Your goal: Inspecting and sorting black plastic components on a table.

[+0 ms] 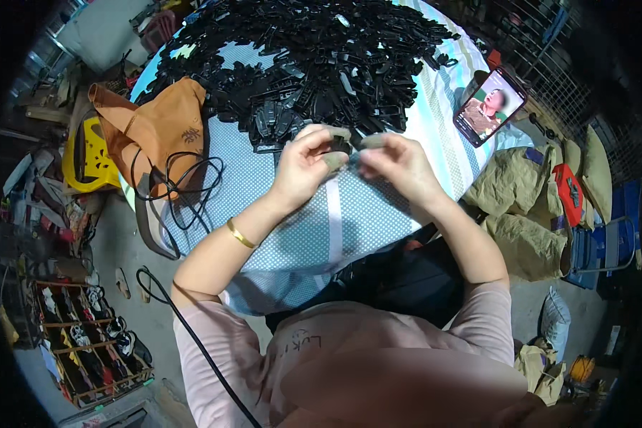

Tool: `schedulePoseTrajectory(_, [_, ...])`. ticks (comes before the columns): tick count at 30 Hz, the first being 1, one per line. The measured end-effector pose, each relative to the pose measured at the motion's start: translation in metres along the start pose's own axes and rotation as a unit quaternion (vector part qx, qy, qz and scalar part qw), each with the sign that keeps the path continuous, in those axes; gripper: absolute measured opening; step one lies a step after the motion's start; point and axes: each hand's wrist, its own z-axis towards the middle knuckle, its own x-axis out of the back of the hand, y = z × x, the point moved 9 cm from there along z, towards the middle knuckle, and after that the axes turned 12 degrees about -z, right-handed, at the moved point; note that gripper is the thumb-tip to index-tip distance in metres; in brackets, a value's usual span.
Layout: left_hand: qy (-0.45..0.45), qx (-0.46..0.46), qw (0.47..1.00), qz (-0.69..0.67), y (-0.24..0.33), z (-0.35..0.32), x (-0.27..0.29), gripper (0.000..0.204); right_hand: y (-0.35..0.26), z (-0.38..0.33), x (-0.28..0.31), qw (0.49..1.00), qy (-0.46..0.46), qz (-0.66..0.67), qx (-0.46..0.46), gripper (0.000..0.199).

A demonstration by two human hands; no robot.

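My left hand [303, 167] is closed in a pinch at the near edge of a heap of black plastic parts [314, 71]. Between its thumb and forefinger, both in greyish-green covers, sits a small black plastic piece [342, 145]. A gold bangle [240, 233] circles my left wrist. Just to the right, my right hand [404, 165] is curled with its fingertips towards the left hand. Its forefinger also has a greyish cover, and its thumb is smeared by motion. Whatever my right fingers grip is too small and blurred to make out.
The heap lies on a table with a patterned cloth [378, 221]. An orange-brown bag [167, 121] and a looped black cable [185, 187] lie at the left. A phone [491, 107] leans at the right edge. Brown sacks [524, 242], a yellow plastic stool [96, 153] and a shoe rack [85, 342] stand around.
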Motion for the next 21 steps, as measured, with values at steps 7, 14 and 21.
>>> schedulePoseTrajectory(7, [0.046,0.068,0.988,-0.128,-0.013,-0.003,0.007,0.036,-0.037,-0.010,0.001,0.965,0.120,-0.155,0.173,0.027])
schedulePoseTrajectory(14, [0.075,0.084,0.988,-0.109,-0.013,-0.012,0.010,0.034,-0.046,-0.017,-0.008,0.924,0.154,-0.267,0.227,0.024])
schedulePoseTrajectory(21, [0.084,0.052,0.980,-0.173,-0.002,-0.001,-0.013,0.031,-0.042,-0.012,0.001,0.930,0.183,-0.235,0.217,0.031])
